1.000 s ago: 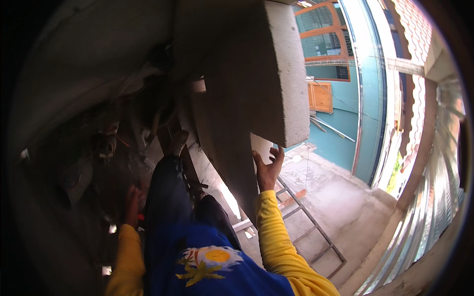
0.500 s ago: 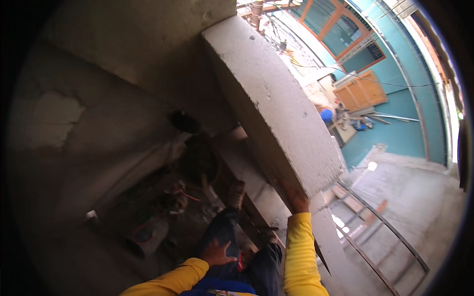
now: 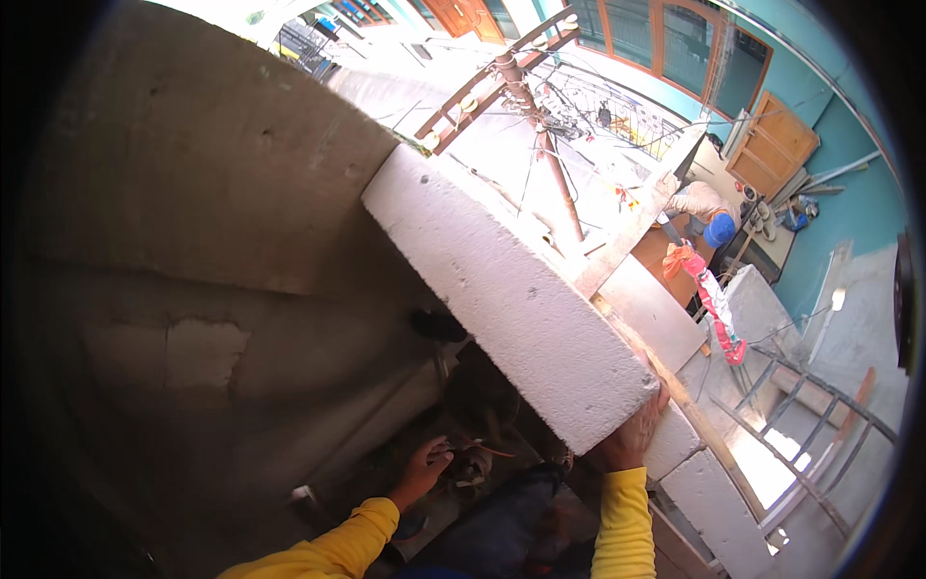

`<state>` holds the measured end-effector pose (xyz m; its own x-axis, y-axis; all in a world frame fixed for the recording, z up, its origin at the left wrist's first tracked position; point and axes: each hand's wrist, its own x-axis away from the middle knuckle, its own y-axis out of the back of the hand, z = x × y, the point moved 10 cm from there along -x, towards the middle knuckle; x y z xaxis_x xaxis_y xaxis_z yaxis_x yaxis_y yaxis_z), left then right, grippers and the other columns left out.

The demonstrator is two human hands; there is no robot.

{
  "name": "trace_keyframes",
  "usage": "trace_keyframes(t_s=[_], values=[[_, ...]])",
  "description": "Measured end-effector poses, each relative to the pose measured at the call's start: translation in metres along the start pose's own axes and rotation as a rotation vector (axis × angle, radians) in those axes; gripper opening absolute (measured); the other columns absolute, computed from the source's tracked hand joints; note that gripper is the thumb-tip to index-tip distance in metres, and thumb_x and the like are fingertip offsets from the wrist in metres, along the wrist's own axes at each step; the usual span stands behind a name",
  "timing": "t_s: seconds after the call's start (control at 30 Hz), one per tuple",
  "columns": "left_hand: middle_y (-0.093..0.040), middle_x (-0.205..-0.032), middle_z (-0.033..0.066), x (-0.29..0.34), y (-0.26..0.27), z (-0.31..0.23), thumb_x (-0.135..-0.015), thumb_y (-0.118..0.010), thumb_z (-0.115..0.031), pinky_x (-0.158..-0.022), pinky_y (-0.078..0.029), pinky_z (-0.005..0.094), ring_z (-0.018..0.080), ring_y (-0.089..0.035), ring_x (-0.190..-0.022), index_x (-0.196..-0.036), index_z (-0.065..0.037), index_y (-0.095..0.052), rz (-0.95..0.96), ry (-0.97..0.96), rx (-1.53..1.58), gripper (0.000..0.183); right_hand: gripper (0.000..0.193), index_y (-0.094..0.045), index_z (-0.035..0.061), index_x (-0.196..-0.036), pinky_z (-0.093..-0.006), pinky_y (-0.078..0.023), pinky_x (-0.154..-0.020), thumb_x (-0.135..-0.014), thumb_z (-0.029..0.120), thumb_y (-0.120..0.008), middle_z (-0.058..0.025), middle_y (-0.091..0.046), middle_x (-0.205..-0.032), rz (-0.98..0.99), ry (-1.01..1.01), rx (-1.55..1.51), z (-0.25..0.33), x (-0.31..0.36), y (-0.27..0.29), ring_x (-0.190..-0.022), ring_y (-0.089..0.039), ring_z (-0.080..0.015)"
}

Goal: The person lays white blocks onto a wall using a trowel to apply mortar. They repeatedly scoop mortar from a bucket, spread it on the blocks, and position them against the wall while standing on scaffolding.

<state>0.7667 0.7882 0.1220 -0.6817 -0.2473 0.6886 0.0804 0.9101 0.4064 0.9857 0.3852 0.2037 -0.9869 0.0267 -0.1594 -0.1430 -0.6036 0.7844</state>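
Note:
A long pale block, rough-faced like aerated concrete, lies along the top of a wall edge. My right hand grips its near end, the fingers wrapped round the lower right corner; part of the palm is hidden by the block. My left hand hangs in the air over the dark space below, fingers apart and slightly bent, holding nothing. More pale blocks continue the wall just past my right hand. Yellow sleeves cover both my forearms.
A dark wall rises at left. Beyond the block stand a rusty pole with wires, a metal ladder and a wooden plank. A co-worker in a blue cap bends over at the right. A red-and-white cloth hangs nearby.
The view has tilted up and shifted, showing more of the outside and the co-worker. My left hand has lifted off my thigh. My right hand now wraps the block's end corner.

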Motion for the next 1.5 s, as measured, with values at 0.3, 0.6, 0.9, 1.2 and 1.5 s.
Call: trace_keyframes(t_s=[0.3,0.6,0.9,1.2,1.5], values=[[-0.057,-0.152,0.0217,0.057,0.013,0.044,-0.102,-0.067,-0.054,-0.118,-0.043,0.0451,0.0349,-0.055,-0.142,-0.149,-0.004,-0.059,0.248,0.252,-0.490,0.069,0.080,-0.040,-0.0008,-0.152,-0.0518,-0.033,-0.118,-0.087,0.028,-0.078,-0.0212,-0.056,-0.147,-0.021,-0.030,-0.049,0.001,-0.008,0.010,-0.140,-0.053,-0.0353],[-0.060,-0.148,0.0222,0.086,-0.014,0.086,-0.101,-0.069,-0.055,-0.116,-0.045,0.0447,0.0331,-0.057,-0.138,-0.152,-0.005,-0.055,0.317,0.331,-0.412,0.073,0.086,-0.038,0.0016,-0.155,-0.0499,-0.032,-0.118,-0.087,0.033,-0.080,-0.0193,-0.056,-0.148,-0.033,-0.055,-0.070,-0.009,-0.004,0.005,-0.140,-0.054,-0.0340],[-0.065,-0.139,0.0178,0.070,-0.016,0.063,-0.104,-0.069,-0.045,-0.105,-0.053,0.0385,0.0266,-0.063,-0.127,-0.155,-0.005,-0.051,0.322,0.292,-0.369,0.067,0.068,-0.038,-0.0002,-0.153,-0.0504,-0.032,-0.119,-0.096,0.023,-0.068,-0.0187,-0.055,-0.151,-0.007,-0.062,-0.077,-0.003,-0.009,0.008,-0.143,-0.053,-0.0313],[-0.068,-0.133,0.0107,-0.080,0.018,-0.191,-0.113,-0.048,-0.025,-0.109,-0.048,0.0429,0.0271,-0.062,-0.124,-0.137,-0.004,-0.061,-0.151,-0.442,-0.012,0.034,0.093,-0.035,0.0015,-0.155,-0.0489,-0.032,-0.114,-0.085,0.041,-0.082,-0.0190,-0.055,-0.150,-0.050,-0.008,-0.131,0.006,-0.015,0.014,-0.139,-0.055,-0.0326],[-0.062,-0.144,0.0089,-0.158,0.033,-0.295,-0.112,-0.046,-0.045,-0.107,-0.052,0.0467,0.0282,-0.062,-0.126,-0.148,-0.007,-0.054,-0.225,-0.112,0.818,0.054,0.081,-0.038,0.0022,-0.152,-0.0503,-0.033,-0.114,-0.089,0.034,-0.079,-0.0190,-0.057,-0.148,-0.016,-0.018,-0.091,0.006,-0.015,0.014,-0.138,-0.056,-0.0323]])
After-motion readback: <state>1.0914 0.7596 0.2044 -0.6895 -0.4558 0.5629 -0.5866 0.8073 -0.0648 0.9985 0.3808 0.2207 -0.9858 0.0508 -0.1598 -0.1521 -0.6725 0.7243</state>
